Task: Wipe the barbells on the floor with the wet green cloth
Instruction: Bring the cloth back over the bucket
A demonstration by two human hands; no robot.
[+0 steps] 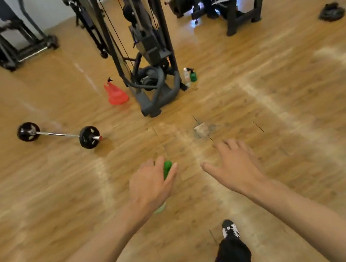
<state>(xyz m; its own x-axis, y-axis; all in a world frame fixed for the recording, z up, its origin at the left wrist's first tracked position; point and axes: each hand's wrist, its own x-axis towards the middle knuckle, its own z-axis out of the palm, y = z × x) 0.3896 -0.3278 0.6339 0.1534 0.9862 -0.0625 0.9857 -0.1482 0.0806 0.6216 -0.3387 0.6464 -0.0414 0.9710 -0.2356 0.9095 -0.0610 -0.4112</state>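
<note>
Left hand (pixel 151 185) is closed around the green cloth (pixel 166 168), carried ready for wiping. Right hand (pixel 235 163) is spread, empty. Barbell (pixel 59 135) lies on the floor (pixel 279 112), well apart.

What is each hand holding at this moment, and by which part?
The left hand is closed around the green cloth, bunched in its grip, with one end poking out between thumb and fingers. The right hand is open and holds nothing.
</note>
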